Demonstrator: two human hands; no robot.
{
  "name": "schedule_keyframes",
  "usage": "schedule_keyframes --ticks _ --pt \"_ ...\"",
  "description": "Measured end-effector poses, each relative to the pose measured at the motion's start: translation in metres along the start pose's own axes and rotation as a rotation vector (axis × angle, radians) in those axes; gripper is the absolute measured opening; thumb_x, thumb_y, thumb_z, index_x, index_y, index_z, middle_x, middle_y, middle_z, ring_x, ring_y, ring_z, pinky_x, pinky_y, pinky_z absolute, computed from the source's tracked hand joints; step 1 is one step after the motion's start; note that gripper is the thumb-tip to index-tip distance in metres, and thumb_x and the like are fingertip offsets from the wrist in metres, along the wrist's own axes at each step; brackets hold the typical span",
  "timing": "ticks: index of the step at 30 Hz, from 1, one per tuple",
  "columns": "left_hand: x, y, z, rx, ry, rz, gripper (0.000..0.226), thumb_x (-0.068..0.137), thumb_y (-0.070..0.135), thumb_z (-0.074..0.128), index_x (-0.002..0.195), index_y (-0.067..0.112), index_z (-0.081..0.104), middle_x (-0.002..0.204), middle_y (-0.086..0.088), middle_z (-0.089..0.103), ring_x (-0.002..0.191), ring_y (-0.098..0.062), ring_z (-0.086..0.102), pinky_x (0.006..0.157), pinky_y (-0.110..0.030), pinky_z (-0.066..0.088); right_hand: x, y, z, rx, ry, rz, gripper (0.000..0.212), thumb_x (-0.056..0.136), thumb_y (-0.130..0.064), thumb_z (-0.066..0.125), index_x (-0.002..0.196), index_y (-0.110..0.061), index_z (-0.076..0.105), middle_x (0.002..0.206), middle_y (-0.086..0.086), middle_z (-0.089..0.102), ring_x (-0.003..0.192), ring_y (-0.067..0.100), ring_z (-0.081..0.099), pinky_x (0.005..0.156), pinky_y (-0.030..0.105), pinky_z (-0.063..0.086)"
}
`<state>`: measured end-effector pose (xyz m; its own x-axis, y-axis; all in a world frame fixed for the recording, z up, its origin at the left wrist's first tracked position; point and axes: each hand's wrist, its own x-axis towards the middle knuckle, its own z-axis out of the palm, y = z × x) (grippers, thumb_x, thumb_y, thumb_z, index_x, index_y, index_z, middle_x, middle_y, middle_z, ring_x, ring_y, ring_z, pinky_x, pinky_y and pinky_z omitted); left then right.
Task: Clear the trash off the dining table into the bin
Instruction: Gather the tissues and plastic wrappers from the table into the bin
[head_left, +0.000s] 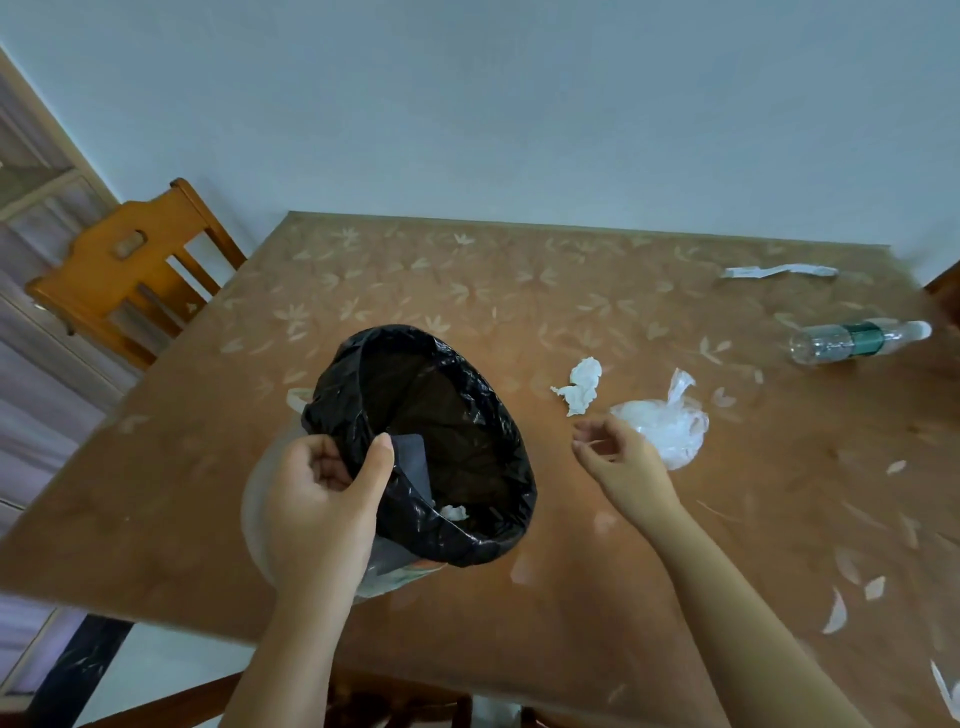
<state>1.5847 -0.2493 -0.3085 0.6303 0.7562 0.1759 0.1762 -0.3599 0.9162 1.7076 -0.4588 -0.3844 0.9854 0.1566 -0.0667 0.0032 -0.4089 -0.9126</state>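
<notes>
Over the table (597, 561): left hand (322, 499) grips rim of black-lined bin (457, 415); right hand (623, 462) loose, empty, beside clear plastic bag (670, 426); crumpled tissue (582, 387) nearby.

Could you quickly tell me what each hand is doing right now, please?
Left hand: closed, gripping the bin by its rim.
Right hand: open, empty, beside the plastic bag.

The bin (270, 499) is pale, translucent plastic, lined with a crinkled, glossy black plastic bag (467, 415). The table (519, 291) wears a smooth, faintly shiny leaf-patterned cover, and the chair (124, 270) is varnished orange wood. A clear plastic bottle (857, 340), a filmy plastic bag (670, 426) and crumpled matt tissue (583, 387) lie there.
</notes>
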Motion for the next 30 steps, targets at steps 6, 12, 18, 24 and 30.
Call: schedule_keyframes --ticks 6,12,18,24,30 --pt "0.008 0.009 0.034 0.020 0.036 0.048 0.025 0.078 0.030 0.068 0.065 0.018 0.050 0.058 0.003 0.048 0.049 0.003 0.048 0.046 -0.016 0.039 0.065 0.038 -0.013 -0.022 0.033 0.056 0.021 0.082 -0.018 0.057 0.103 -0.017 0.057 0.086 -0.008 0.061 0.071 0.001 0.055 0.054 0.016 0.037" --pt "0.027 0.015 0.066 0.005 0.105 0.046 0.027 0.078 0.026 0.068 0.062 0.022 0.047 0.051 0.012 0.052 0.048 0.007 0.048 0.044 -0.008 0.035 0.112 0.066 0.020 -0.051 0.042 0.082 0.032 0.084 -0.020 0.058 0.115 -0.015 0.051 0.115 0.004 0.058 0.092 0.013 0.057 0.076 0.027 0.045" --pt "0.049 0.012 0.086 -0.012 0.131 0.082 0.026 0.078 0.024 0.068 0.062 0.022 0.047 0.050 0.019 0.052 0.047 0.004 0.046 0.044 -0.007 0.033 0.156 0.092 0.050 -0.127 0.142 0.167 0.044 0.085 -0.025 0.056 0.126 -0.012 0.043 0.129 0.013 0.046 0.117 0.029 0.044 0.087 0.035 0.036" --pt "0.059 0.006 0.086 -0.041 0.138 0.060 0.021 0.077 0.026 0.068 0.067 0.022 0.050 0.050 0.027 0.051 0.050 0.005 0.048 0.046 -0.005 0.035 0.170 0.113 0.062 -0.351 0.194 0.210 0.032 0.083 -0.018 0.055 0.114 -0.012 0.051 0.116 0.015 0.051 0.112 0.032 0.040 0.086 0.043 0.038" --pt "0.061 0.002 0.085 -0.079 0.156 0.031 0.019 0.075 0.028 0.069 0.069 0.022 0.052 0.049 0.025 0.051 0.049 0.004 0.047 0.046 -0.005 0.035 0.174 0.120 0.058 -0.354 0.156 0.208 0.028 0.084 -0.017 0.050 0.111 -0.012 0.058 0.114 0.012 0.048 0.108 0.030 0.042 0.082 0.037 0.037"
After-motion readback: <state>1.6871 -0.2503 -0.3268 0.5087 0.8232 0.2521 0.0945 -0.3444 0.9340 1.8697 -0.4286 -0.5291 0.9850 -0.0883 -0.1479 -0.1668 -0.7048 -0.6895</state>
